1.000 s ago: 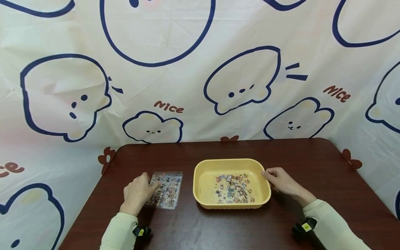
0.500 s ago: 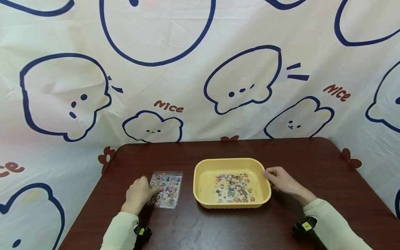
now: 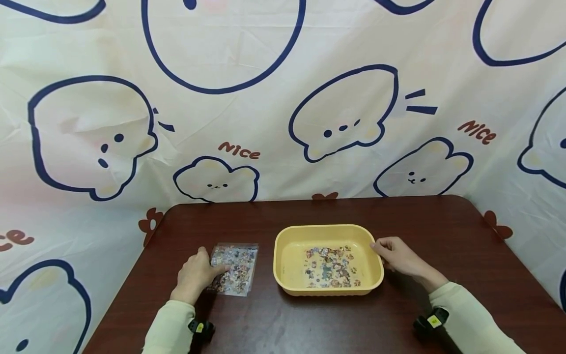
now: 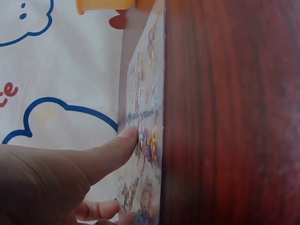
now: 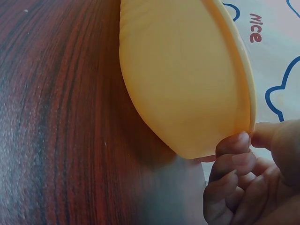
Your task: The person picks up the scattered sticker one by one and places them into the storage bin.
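A stack of clear sticker sheets with small cartoon prints lies on the table, left of centre. My left hand holds it at its left side, thumb laid across the top sheet and the other fingers at the edge. In the left wrist view the thumb tip presses on the printed face of the sheets. To the right sits a yellow plastic basin, with a clear sheet of cartoon stickers flat on its bottom. My right hand pinches the basin's right rim between thumb and forefinger, its other fingers curled below.
Both things rest on a dark reddish-brown table. A white cloth with blue-outlined cartoon animals hangs behind the table and along both sides. Each wrist wears a black strapped device.
My left thumb has come down lower across the sticker sheets, and the left hand has shifted slightly right. The right hand and the basin have stayed in place.
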Action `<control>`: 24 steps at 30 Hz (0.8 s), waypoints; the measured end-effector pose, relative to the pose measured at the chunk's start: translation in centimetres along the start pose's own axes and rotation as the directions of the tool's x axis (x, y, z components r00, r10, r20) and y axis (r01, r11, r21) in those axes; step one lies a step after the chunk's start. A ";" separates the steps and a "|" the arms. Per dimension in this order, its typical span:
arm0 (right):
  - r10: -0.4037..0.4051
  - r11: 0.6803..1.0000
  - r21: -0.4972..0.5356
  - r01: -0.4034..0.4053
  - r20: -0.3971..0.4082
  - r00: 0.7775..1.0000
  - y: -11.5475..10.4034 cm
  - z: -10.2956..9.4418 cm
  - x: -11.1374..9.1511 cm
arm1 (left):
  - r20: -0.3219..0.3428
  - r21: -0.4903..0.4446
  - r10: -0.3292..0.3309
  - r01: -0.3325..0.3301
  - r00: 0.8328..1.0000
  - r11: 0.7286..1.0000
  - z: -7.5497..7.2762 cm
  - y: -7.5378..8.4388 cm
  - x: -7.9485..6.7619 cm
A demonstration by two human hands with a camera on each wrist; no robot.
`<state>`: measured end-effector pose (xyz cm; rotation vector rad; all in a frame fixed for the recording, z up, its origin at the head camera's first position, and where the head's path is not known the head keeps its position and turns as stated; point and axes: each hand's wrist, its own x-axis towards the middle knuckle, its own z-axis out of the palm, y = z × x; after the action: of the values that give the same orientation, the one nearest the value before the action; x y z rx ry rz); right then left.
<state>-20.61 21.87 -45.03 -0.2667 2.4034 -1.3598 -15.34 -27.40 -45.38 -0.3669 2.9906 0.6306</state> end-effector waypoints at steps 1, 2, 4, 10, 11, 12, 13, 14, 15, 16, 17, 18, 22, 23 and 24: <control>-0.008 1.000 -0.005 0.008 0.004 1.000 0.0 0.0 0.0 | -0.002 -0.011 -0.004 0.004 1.000 1.000 0.0 0.0 0.0; -0.007 1.000 -0.004 0.007 0.004 1.000 0.0 0.0 0.0 | -0.005 -0.019 -0.006 0.006 1.000 1.000 0.0 0.0 0.0; -0.007 1.000 -0.003 0.007 0.005 1.000 0.0 -0.1 0.0 | -0.011 -0.037 -0.009 0.009 1.000 0.999 0.0 0.0 -0.1; -0.017 1.000 -0.001 0.017 0.007 1.000 0.1 -0.1 0.1 | -0.005 -0.041 -0.008 0.008 1.000 0.999 -0.1 -0.2 -0.1; -0.018 1.000 -0.001 0.018 0.006 1.000 0.1 -0.1 0.0 | -0.003 -0.037 -0.008 0.008 1.000 0.999 -0.2 -0.3 -0.1; -0.021 1.000 0.001 0.021 0.005 1.000 0.1 -0.1 0.0 | -0.001 -0.033 -0.008 0.007 1.000 0.999 -0.3 -0.3 -0.2; -0.018 1.000 0.003 0.018 0.004 1.000 0.0 -0.1 0.0 | 0.004 -0.029 -0.009 0.009 1.000 1.000 -0.4 -0.3 -0.2; -0.015 1.000 0.005 0.015 0.003 1.000 0.0 -0.2 0.0 | 0.008 -0.026 -0.011 0.011 1.000 1.000 -0.5 -0.3 -0.2; -0.013 1.000 0.008 0.013 0.003 1.000 0.0 -0.2 0.0 | 0.011 -0.024 -0.011 0.011 1.000 1.000 -0.6 -0.4 -0.3; -0.010 1.000 0.011 0.010 0.004 1.000 0.0 -0.1 0.0 | 0.014 -0.024 -0.009 0.009 1.000 1.000 -0.7 -0.4 -0.3; -0.009 1.000 0.012 0.009 0.005 1.000 0.1 -0.1 0.0 | 0.016 -0.028 -0.008 0.008 1.000 1.000 -0.8 -0.4 -0.4; -0.009 1.000 0.011 0.009 0.005 1.000 0.1 -0.1 0.1 | 0.017 -0.031 -0.007 0.007 1.000 0.999 -0.8 -0.4 -0.4; -0.009 1.000 0.011 0.009 0.007 1.000 0.2 -0.1 0.1 | -0.004 -0.045 0.003 -0.003 1.000 0.999 -1.2 -0.4 -0.5; -0.010 1.000 0.009 0.010 0.007 1.000 0.3 -0.1 0.1 | -0.011 -0.050 0.006 -0.007 1.000 0.999 -1.3 -0.3 -0.5; -0.012 1.000 0.009 0.012 0.006 1.000 0.3 -0.1 0.1 | -0.018 -0.051 0.010 -0.011 1.000 0.999 -1.3 -0.3 -0.5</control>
<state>-20.77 22.07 -45.24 -0.2827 2.3936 -1.3723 -14.78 -28.06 -44.20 -0.3615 2.9997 0.7099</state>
